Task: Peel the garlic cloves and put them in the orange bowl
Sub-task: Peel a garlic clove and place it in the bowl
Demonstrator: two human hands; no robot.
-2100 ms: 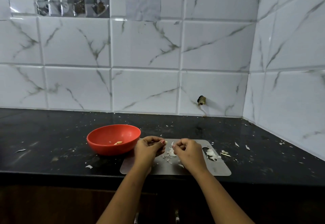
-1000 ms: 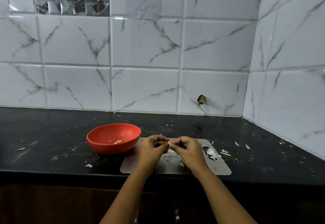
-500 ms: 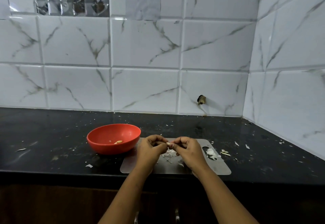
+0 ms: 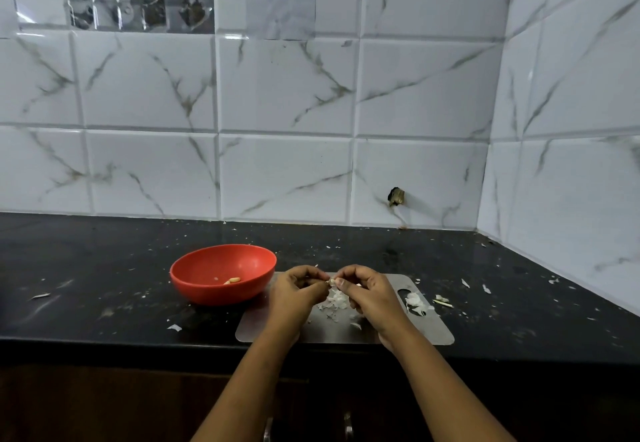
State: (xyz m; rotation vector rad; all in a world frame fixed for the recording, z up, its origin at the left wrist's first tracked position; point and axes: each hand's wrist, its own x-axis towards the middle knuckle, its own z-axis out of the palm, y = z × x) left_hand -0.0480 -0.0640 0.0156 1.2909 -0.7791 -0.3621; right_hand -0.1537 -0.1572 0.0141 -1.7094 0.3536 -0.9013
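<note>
At left on the tabletop (image 4: pixel 104 268) we see the orange bowl (image 4: pixel 221 294), a peeled clove (image 4: pixel 232 280) lying in it; just right of it our left hand (image 4: pixel 294 294) and right hand (image 4: pixel 372 294) meet over the steel board (image 4: pixel 429 332), each grip curled close, both pinching one garlic clove (image 4: pixel 332 281) above a heap of peels (image 4: pixel 336 303); the board lies along the near edge; scrap-flecked tabletop stretches wide left of the bowl and right to the tiled wall (image 4: pixel 571 199).
</note>
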